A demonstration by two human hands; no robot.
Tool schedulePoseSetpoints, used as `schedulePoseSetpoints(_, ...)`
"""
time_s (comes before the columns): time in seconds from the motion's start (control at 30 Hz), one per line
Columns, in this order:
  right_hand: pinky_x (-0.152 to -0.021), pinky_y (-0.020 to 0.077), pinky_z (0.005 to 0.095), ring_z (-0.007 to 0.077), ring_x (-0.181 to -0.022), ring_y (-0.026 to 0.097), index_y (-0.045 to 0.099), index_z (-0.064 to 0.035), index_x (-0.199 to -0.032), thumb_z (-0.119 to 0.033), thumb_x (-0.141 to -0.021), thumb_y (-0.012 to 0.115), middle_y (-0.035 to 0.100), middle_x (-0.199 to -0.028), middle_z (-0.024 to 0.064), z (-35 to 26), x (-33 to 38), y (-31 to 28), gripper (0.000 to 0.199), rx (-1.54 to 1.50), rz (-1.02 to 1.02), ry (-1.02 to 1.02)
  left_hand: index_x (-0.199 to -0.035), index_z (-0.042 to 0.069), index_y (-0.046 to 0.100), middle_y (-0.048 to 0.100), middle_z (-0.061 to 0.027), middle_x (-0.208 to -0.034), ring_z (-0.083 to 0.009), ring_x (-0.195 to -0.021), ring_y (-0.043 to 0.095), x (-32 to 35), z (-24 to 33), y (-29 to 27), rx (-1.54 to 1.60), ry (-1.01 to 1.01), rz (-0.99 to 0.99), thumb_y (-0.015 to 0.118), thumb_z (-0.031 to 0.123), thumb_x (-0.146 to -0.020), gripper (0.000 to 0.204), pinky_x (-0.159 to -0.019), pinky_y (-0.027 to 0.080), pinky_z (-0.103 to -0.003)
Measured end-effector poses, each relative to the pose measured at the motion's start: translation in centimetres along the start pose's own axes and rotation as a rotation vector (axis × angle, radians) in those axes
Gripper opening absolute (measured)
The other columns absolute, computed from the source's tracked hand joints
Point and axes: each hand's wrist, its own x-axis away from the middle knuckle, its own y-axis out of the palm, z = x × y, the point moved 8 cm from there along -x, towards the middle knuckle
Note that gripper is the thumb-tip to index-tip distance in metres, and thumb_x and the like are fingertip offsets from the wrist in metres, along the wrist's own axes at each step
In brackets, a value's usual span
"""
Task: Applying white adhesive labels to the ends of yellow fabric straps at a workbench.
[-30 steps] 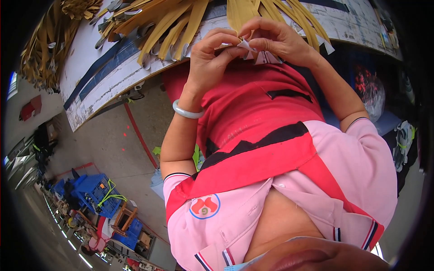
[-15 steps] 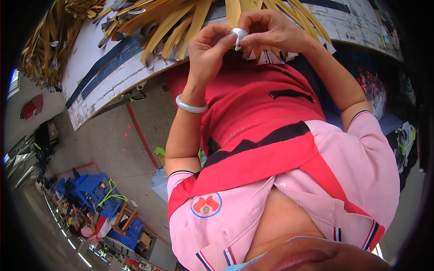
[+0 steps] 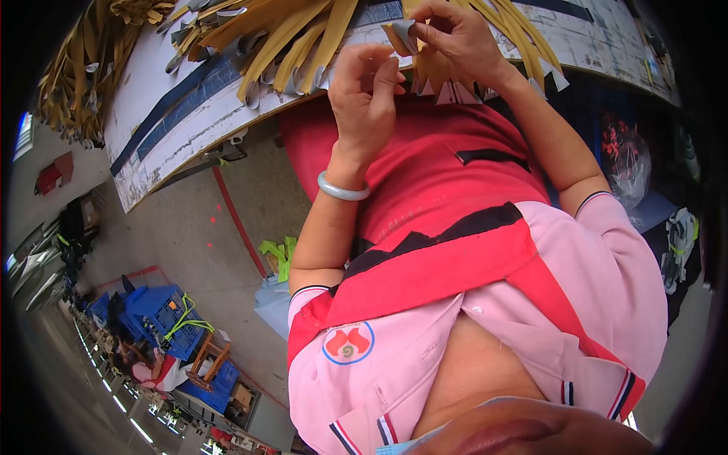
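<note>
Left hand (image 3: pixel 368 102) had backed off from my right hand (image 3: pixel 455 42); half a second earlier they'd met at a pale curl. Right had a folded mustard strip (image 3: pixel 398 39) pinched by the desk (image 3: pixel 159 163) edge. Left fingers were loosely bent, couldn't tell if holding anything. Other mustard strips (image 3: pixel 299 45) got cut off up top.

Tan strips (image 3: pixel 339 34): matt, cloth-like, pale smoother backing
Desk (image 3: pixel 163 168): white surface, scuffed and patchy
Apron (image 3: pixel 447 178): matt red cloth
Shirt (image 3: pixel 591 265): soft pink cloth
Bangle (image 3: pixel 343 192): smooth, glossy
Crate (image 3: pixel 163 311): blue plastic
Bag (image 3: pixel 633 173): clear, shiny plastic
</note>
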Motion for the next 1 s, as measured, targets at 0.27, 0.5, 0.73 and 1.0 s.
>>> schedulePoseSetpoints(0.27, -0.063, 0.0533, 0.0202, 0.009, -0.069, 0.065, 0.064, -0.0012, -0.106, -0.024, -0.102, 0.057, 0.064, -0.078, 0.002, 1.6, 1.2, 0.9, 0.025, -0.267, -0.229, 0.146, -0.093, -0.001, 0.067, 0.064, -0.0057, -0.086, -0.0114, -0.073, 0.062, -2.0, 1.4, -1.6, -0.305, 0.162, -0.167, 0.066, -0.01, -0.086, 0.011, -0.063, 0.051, -0.023)
schedulePoseSetpoints(0.5, -0.062, 0.0455, 0.0192, 0.0032, -0.071, 0.057, 0.064, -0.0053, -0.094, -0.03, -0.098, 0.064, 0.058, -0.073, -0.0042, 1.3, 1.1, 1.0, 0.025, -0.075, -0.33, 0.082, -0.09, -0.001, 0.059, 0.059, -0.006, -0.075, -0.0132, -0.067, 0.061, -1.0, 3.0, -1.2, -0.51, 0.303, -0.161, 0.063, -0.009, -0.087, 0.009, -0.061, 0.048, -0.024)
schedulePoseSetpoints(0.73, -0.06, 0.0447, 0.0214, 0.0047, -0.065, 0.054, 0.062, -0.0067, -0.091, -0.028, -0.099, 0.063, 0.057, -0.072, -0.0045, 2.5, 1.7, -4.5, 0.023, -0.293, -0.221, -0.04, -0.108, 0.001, 0.061, 0.065, -0.0053, -0.088, -0.0103, -0.076, 0.065, -0.3, 4.3, -18.6, -0.457, 0.079, 0.556, 0.062, 0.008, -0.098, 0.013, -0.066, 0.054, -0.023)
schedulePoseSetpoints(1.0, -0.068, 0.0502, 0.0351, 0.0252, -0.073, 0.066, 0.067, -0.0033, -0.094, -0.029, -0.093, 0.066, 0.068, -0.079, 0.0114, 4.9, 8.1, -4.1, 0.026, 0.692, -0.326, 0.261, -0.099, -0.001, 0.067, 0.063, -0.0043, -0.086, -0.0108, -0.072, 0.061, 2.3, -1.1, -7.4, -0.438, -0.06, -0.018, 0.066, 0.0, -0.092, 0.007, -0.066, 0.049, -0.023)
